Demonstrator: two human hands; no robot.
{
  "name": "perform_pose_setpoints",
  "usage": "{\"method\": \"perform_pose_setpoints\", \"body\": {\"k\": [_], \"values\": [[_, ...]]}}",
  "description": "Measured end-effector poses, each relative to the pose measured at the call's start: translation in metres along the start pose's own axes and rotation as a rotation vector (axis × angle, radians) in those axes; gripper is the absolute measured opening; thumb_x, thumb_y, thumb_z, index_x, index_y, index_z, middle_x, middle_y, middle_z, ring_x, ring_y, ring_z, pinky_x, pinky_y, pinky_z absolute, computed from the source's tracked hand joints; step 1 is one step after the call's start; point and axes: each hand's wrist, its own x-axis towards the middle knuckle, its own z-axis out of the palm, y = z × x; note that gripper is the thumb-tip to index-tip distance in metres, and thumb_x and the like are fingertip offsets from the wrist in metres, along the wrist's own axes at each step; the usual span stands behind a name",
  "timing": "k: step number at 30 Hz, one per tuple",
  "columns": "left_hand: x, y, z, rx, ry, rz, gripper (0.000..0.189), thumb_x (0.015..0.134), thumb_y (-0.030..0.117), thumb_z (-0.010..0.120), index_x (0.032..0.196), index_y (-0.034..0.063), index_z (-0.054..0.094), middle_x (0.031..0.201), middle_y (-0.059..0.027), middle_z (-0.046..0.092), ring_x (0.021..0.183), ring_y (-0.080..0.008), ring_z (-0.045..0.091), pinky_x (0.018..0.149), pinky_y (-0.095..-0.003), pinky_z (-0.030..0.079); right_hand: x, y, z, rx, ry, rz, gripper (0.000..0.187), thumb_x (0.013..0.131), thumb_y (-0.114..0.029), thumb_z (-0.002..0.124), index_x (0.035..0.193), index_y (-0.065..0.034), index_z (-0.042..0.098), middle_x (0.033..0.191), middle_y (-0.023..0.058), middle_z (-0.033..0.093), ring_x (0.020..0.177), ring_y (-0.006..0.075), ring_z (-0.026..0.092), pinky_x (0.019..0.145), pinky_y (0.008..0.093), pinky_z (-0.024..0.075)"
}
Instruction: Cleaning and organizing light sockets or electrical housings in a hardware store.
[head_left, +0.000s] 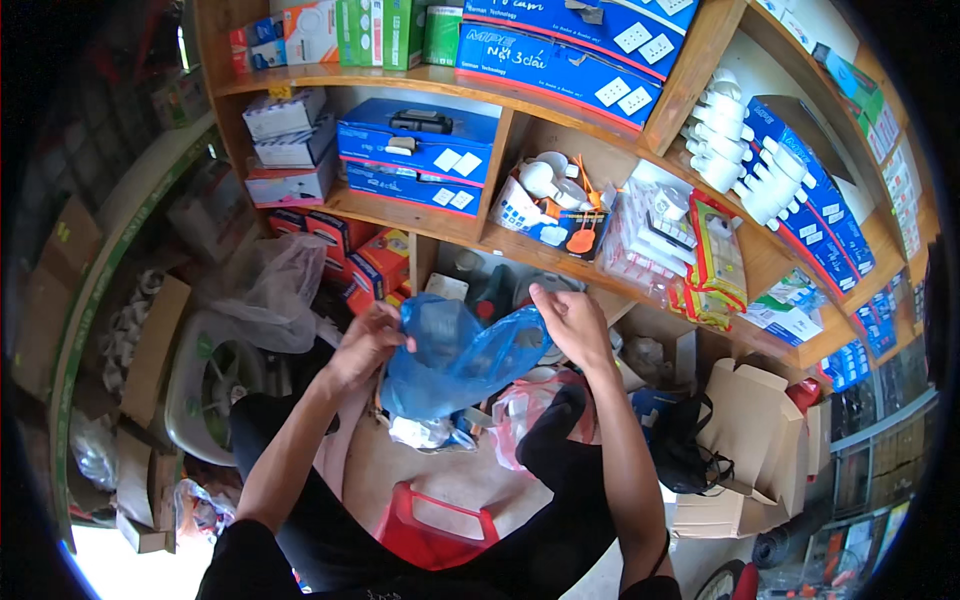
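A blue translucent plastic bag (442, 375) hangs between my two hands, its top edge pulled apart. My left hand (367, 341) pinches the bag's upper left corner. On the other side my right hand (574, 322) grips the upper right end, thumb up. Something pale shows dimly through the bag's upper part; what it is cannot be told. Below the bag, white crumpled plastic (424, 433) lies among small items. A red-and-white striped plastic bag (517, 412) is on the floor beside my knee.
Wooden shelves (442, 217) ahead hold blue boxes (416, 139) and white pipe fittings (720, 135). A red plastic stool (442, 525) is between my legs. At left are a clear plastic bag (285, 292) and a fan (217, 390); at right, an open cardboard box (757, 427) and black bag (679, 442).
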Motion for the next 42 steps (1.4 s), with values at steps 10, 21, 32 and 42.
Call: {"method": "perform_pose_setpoints", "body": {"k": [10, 21, 32, 42], "values": [[0.007, -0.03, 0.001, -0.028, 0.093, -0.296, 0.016, 0.093, 0.007, 0.064, 0.105, 0.0031, 0.054, 0.087, -0.0109, 0.064, 0.08, -0.0187, 0.064, 0.073, -0.0312, 0.051, 0.159, 0.001, 0.003, -0.522, 0.465, -0.142, 0.052, 0.091, -0.048, 0.064, 0.117, -0.0032, 0.065, 0.101, 0.018, 0.072, 0.096, 0.0351, 0.069, 0.085, 0.0442, 0.0525], [-0.015, 0.051, -0.001, 0.349, -0.079, -0.035, 0.03, 0.099, 0.021, 0.06, 0.124, 0.0088, 0.049, 0.116, -0.0129, 0.058, 0.061, -0.0151, 0.064, 0.053, -0.0273, 0.054, 0.167, -0.022, -0.006, -0.556, 0.527, -0.005, 0.032, 0.093, -0.038, 0.061, 0.106, -0.013, 0.075, 0.102, 0.0225, 0.071, 0.097, 0.0403, 0.068, 0.083, 0.0503, 0.052], [-0.034, 0.069, 0.013, 0.403, -0.258, -0.122, 0.05, 0.1, 0.049, 0.051, 0.133, 0.0121, 0.045, 0.103, -0.008, 0.06, 0.068, -0.0144, 0.068, 0.04, -0.0237, 0.044, -0.071, 0.007, 0.187, 0.329, -0.055, 0.047, 0.033, 0.102, -0.03, 0.056, 0.099, 0.0009, 0.068, 0.085, 0.0092, 0.069, 0.064, 0.0115, 0.067, 0.05, 0.0238, 0.0483], [-0.029, 0.059, -0.017, 0.078, -0.439, -0.141, 0.031, 0.101, 0.028, 0.054, 0.115, 0.0004, 0.059, 0.124, -0.0169, 0.065, 0.099, -0.0198, 0.069, 0.088, -0.0345, 0.055, -0.04, -0.04, 0.187, 0.038, -0.698, -0.335, 0.031, 0.099, -0.031, 0.058, 0.113, -0.0037, 0.064, 0.097, 0.0115, 0.07, 0.083, 0.0146, 0.069, 0.067, 0.0283, 0.0551]]}}
